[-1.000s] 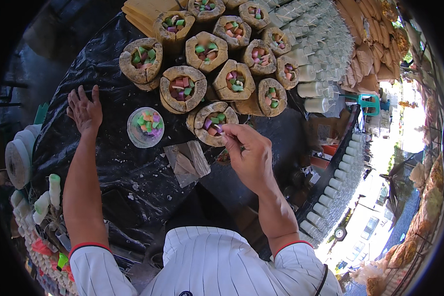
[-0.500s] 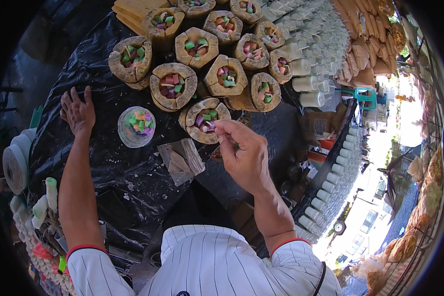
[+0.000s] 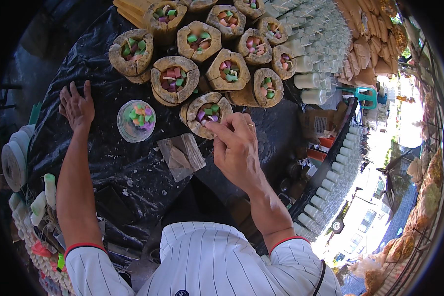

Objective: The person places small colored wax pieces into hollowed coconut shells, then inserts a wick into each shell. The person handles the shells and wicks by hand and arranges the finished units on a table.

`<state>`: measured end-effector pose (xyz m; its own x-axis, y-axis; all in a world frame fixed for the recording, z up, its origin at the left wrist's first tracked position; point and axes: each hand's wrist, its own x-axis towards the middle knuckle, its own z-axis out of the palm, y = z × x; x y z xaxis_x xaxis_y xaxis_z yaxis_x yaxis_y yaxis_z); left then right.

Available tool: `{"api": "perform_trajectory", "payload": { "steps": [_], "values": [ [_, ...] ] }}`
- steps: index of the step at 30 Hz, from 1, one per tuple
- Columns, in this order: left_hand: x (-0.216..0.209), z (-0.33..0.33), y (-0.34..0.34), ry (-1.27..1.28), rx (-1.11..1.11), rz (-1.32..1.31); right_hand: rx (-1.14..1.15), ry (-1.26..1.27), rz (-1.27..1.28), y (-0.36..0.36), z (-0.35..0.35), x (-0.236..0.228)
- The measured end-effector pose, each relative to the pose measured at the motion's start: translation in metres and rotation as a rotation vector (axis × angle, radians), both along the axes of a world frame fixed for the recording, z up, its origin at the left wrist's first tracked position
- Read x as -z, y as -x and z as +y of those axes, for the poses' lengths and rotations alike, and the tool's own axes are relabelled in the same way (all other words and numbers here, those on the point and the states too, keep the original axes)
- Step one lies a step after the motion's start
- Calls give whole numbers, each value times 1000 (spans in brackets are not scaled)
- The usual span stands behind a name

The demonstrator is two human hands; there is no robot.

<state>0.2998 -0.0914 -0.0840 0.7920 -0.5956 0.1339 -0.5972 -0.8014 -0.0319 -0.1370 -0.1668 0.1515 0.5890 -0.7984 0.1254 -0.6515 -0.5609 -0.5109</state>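
Observation:
My left hand (image 3: 78, 106) rests on the black plastic sheet with its fingers spread, holding nothing. Close by on its right stands a clear glass (image 3: 126, 134) with green, orange and purple wax-like chunks inside. My right hand (image 3: 237, 150) has its thumb and fingers pinched at the near right rim of the closest mould (image 3: 189, 116), a rough tan hollow block with cracked sides. Purple and green chunks (image 3: 208, 112) lie in this mould, with something pale beside my fingertips. Whatever the pinch holds is hidden.
Behind are several similar filled moulds (image 3: 174, 63). A clear plastic packet (image 3: 181, 157) lies in front of me on the black sheet (image 3: 133, 170). Rows of white candles in glasses (image 3: 313, 81) and brown paper bags (image 3: 357, 54) fill the back right.
My right hand has moved slightly left and up, its fingertips now closer over the mould's opening. My left hand stays spread on the sheet; the view has shifted slightly.

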Motion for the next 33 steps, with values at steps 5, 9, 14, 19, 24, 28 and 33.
{"api": "perform_trajectory", "payload": {
  "steps": [5,9,14,19,24,28,33],
  "values": [
    [-1,-1,1,-5,4,-11,25,-19,-46,-1,3,3],
    [-1,-1,1,-9,5,-17,-3,12,-31,1,4,3],
    [-1,-2,1,-22,-3,-17,-4,48,22,-2,6,1],
    [0,-2,0,-21,-5,-20,15,64,6,-3,8,4],
    [1,-2,0,-37,-11,-22,69,90,-9,4,3,2],
    [-1,-3,1,-48,-7,-21,194,174,35,12,-23,9],
    [4,-2,-4,-35,-2,-43,229,310,60,1,-61,9]
  ]
}}
